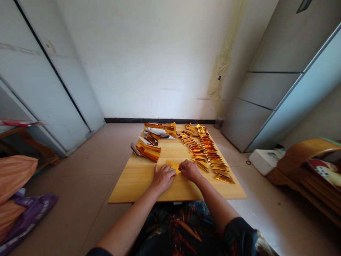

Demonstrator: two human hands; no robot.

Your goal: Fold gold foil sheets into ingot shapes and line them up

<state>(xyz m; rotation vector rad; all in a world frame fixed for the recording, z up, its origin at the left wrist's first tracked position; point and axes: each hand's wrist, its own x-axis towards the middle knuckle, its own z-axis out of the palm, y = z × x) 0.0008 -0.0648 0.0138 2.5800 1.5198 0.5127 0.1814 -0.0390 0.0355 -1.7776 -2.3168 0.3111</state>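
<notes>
A sheet of gold foil paper (173,165) lies on the low wooden table between my two hands. My left hand (163,178) rests on its left side, fingers stretched out over the paper and thumb apart. With curled fingers, my right hand (190,170) grips the sheet's right side; the fingertips are partly hidden. Folded gold paper pieces (213,153) stand in two overlapping rows to the right of my right hand. Beyond my left hand are curled stacks of gold paper sheets (149,151).
A white rolled item (156,131) lies among the stacks at the table's (133,188) far side. The wall (160,71) is behind it, a grey refrigerator (261,89) to the right, a white box (262,161) on the floor, and a purple bag (34,217) at left.
</notes>
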